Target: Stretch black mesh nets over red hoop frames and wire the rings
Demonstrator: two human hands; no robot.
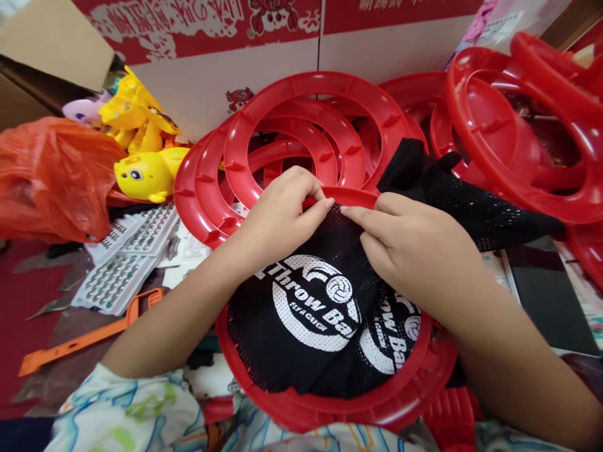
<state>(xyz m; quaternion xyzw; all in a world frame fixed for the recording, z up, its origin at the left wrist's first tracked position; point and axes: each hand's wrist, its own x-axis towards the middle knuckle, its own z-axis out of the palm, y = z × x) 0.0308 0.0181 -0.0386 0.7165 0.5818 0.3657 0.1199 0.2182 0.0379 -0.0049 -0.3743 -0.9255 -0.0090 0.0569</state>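
Note:
A black mesh cloth (pixel 292 358) with white "Throw Ball" print lies across a red plastic ring (pixel 264 402) in front of my body. My left hand (pixel 294 204) pinches the cloth's far edge at the ring's upper rim, thumb and fingers together. Close beside it, my right hand (pixel 409 242) presses the same edge with its index finger out and the other fingers curled. A small gap separates the two hands. Part of the cloth is bunched near my right hand, and the ring's right side is partly hidden under that hand.
More red rings (pixel 311 81) are piled behind, with others (pixel 475 113) at the right. Another black mesh piece (pixel 490 204) hangs over them. To the left are yellow toys (pixel 146 176), an orange bag (pixel 56 176), battery trays (pixel 122 270) and an orange strip tool (pixel 89 333). Printed cartons (pixel 282 63) stand behind.

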